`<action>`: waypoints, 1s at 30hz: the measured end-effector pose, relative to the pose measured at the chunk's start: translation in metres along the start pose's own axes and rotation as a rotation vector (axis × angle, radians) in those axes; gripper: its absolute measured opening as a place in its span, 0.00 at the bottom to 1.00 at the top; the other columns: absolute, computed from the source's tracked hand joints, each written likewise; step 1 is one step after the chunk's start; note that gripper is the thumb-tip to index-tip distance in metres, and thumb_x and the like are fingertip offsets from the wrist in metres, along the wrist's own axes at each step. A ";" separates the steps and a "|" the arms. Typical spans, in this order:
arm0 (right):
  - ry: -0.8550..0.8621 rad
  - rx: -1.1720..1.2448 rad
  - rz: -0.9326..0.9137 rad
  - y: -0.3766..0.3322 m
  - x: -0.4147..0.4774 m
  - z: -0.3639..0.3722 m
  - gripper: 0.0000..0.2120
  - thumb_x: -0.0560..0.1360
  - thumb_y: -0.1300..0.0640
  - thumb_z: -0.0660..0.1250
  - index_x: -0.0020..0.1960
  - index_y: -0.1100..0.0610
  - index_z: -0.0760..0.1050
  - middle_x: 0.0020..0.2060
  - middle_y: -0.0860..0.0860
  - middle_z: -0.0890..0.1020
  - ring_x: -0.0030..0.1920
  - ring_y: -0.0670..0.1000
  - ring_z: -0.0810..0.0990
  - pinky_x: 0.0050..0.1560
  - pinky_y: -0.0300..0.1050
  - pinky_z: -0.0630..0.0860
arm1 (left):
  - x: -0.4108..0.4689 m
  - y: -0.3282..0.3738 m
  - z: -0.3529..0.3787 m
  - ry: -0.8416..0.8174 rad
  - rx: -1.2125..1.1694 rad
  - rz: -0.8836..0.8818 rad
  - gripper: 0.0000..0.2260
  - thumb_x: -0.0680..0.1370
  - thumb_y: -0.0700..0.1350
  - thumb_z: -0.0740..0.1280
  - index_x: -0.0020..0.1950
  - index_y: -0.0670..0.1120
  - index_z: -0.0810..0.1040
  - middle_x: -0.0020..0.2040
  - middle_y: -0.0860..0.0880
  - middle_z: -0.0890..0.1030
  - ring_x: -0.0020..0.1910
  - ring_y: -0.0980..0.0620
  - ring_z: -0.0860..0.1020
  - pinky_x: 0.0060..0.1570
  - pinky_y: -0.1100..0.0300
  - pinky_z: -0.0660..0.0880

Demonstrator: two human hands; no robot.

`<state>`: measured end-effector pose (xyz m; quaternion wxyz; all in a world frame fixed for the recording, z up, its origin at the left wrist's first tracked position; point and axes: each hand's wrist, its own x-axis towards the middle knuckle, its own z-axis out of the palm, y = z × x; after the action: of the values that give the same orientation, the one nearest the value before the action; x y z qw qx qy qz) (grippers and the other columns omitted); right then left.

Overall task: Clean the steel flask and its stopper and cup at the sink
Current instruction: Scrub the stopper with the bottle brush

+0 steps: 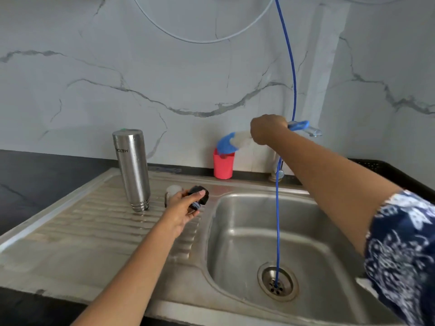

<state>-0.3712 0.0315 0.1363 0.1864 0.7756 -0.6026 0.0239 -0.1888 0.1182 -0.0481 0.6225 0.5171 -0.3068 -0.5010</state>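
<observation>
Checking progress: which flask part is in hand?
The black stopper, held by the left hand; the flask and cup stand on the drainboard.

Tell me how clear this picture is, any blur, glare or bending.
Head view: light is soft and even, shadows faint; the flask shows pale glare streaks down its side; the brush in the right hand is smeared by blur; the stopper in the left hand is sharper; toward the frame's edges the rim of the sink slants, wide-lens distortion.

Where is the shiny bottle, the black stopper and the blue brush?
Steel flask (133, 170), head view: middle of its shiny body.
Black stopper (199, 188), head view: its dark upper edge.
Brush (226, 143), head view: its blue bristle tip.
</observation>
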 end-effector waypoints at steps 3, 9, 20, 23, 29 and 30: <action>-0.053 -0.024 -0.033 -0.005 0.019 -0.001 0.09 0.75 0.68 0.57 0.51 0.61 0.73 0.37 0.54 0.72 0.43 0.55 0.73 0.43 0.46 0.68 | 0.003 0.000 -0.004 -0.007 -0.126 -0.049 0.06 0.75 0.41 0.70 0.49 0.45 0.75 0.47 0.43 0.79 0.45 0.49 0.77 0.43 0.60 0.73; -0.081 -0.076 -0.061 -0.015 0.040 0.003 0.11 0.75 0.68 0.57 0.35 0.60 0.67 0.35 0.52 0.72 0.42 0.54 0.73 0.42 0.47 0.68 | 0.009 0.002 -0.013 0.048 -0.359 -0.092 0.07 0.77 0.45 0.68 0.50 0.42 0.75 0.48 0.41 0.79 0.46 0.47 0.78 0.47 0.58 0.76; -0.043 -0.041 -0.055 0.010 0.038 -0.016 0.04 0.76 0.62 0.58 0.45 0.59 0.71 0.35 0.51 0.77 0.39 0.53 0.76 0.40 0.47 0.69 | 0.003 -0.003 -0.005 0.047 -0.421 -0.098 0.11 0.75 0.48 0.69 0.51 0.42 0.74 0.50 0.39 0.79 0.49 0.45 0.79 0.51 0.57 0.76; -0.005 -0.002 -0.038 0.019 0.030 -0.018 0.06 0.76 0.63 0.59 0.49 0.60 0.74 0.35 0.52 0.76 0.40 0.54 0.76 0.40 0.46 0.69 | 0.000 -0.005 0.001 0.052 -0.433 -0.105 0.13 0.75 0.49 0.69 0.53 0.42 0.74 0.50 0.39 0.80 0.47 0.44 0.80 0.51 0.56 0.77; 0.062 0.117 0.034 0.044 -0.002 -0.016 0.10 0.78 0.60 0.59 0.56 0.61 0.74 0.46 0.55 0.78 0.44 0.55 0.75 0.43 0.47 0.70 | -0.011 -0.001 0.016 0.061 -0.457 -0.145 0.16 0.76 0.53 0.68 0.53 0.42 0.73 0.50 0.39 0.79 0.47 0.44 0.79 0.44 0.58 0.77; 0.072 0.153 0.043 0.051 -0.012 -0.013 0.11 0.78 0.59 0.59 0.57 0.60 0.75 0.47 0.54 0.79 0.46 0.55 0.76 0.44 0.48 0.72 | -0.013 -0.001 0.019 0.056 -0.455 -0.151 0.15 0.76 0.53 0.68 0.53 0.42 0.74 0.50 0.39 0.79 0.47 0.44 0.79 0.42 0.58 0.77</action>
<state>-0.4202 0.0361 0.1581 0.1476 0.7730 -0.6086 0.1016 -0.2106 0.1240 -0.0420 0.6918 0.3986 -0.1290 -0.5881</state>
